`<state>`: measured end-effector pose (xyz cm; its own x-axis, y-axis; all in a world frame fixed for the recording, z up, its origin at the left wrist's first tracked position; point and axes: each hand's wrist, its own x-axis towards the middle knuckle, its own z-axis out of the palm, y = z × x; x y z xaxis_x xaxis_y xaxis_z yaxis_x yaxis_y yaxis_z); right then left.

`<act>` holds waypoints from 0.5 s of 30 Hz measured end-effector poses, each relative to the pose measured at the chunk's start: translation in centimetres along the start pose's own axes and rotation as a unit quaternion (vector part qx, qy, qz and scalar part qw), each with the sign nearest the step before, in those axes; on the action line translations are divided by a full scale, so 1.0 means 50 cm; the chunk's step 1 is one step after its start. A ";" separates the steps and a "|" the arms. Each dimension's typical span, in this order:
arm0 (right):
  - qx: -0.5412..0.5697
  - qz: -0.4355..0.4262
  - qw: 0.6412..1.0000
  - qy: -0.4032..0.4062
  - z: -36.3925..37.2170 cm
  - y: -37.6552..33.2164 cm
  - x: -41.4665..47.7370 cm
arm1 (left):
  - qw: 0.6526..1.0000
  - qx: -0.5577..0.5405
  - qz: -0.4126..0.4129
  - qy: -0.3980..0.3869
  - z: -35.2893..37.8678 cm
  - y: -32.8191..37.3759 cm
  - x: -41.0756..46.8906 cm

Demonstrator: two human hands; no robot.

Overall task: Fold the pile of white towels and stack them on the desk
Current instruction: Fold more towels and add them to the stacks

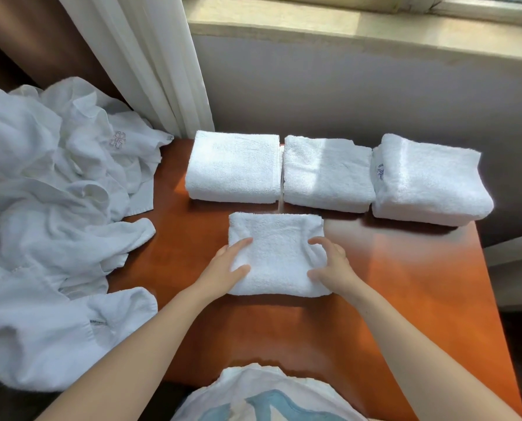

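White loose towels (50, 226) sit in a heap at my left, close enough that my arm (132, 354) could drag one down. My left hand (226, 265) and right hand (329, 265) each hold a side of the folded towel (276, 253) in the middle of the desk (405, 284). With a weak squeeze, it could flop open when lifted. It looks soft, fluffy, square and neat, near the row of folded towels (326, 174) behind it.

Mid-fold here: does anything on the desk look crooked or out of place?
The rightmost folded towel sits skewed against the middle towel, its right end seemingly past the desk edge. The unfolded pile spills over the left edge. The front towel looks square.
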<state>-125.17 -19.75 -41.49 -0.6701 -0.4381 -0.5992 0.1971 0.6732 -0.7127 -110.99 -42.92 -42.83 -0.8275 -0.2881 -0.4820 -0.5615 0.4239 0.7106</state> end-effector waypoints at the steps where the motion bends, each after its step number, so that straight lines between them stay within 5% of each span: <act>1: 0.009 0.006 1.000 0.002 -0.001 0.002 -0.002 | 1.000 0.004 -0.008 -0.006 -0.002 0.003 0.003; 9: 0.074 -0.029 0.997 -0.001 0.007 0.013 -0.029 | 0.994 0.100 -0.047 -0.025 -0.010 0.024 0.032; 15: 0.053 -0.062 0.993 -0.080 0.002 0.015 -0.050 | 0.992 0.105 -0.063 -0.027 -0.004 0.025 0.029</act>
<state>-123.26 -18.20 -40.55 -0.5726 -0.6093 -0.5485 0.1997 0.5452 -0.8142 -112.91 -42.97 -42.55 -0.7467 -0.3064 -0.5904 -0.6431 0.5594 0.5229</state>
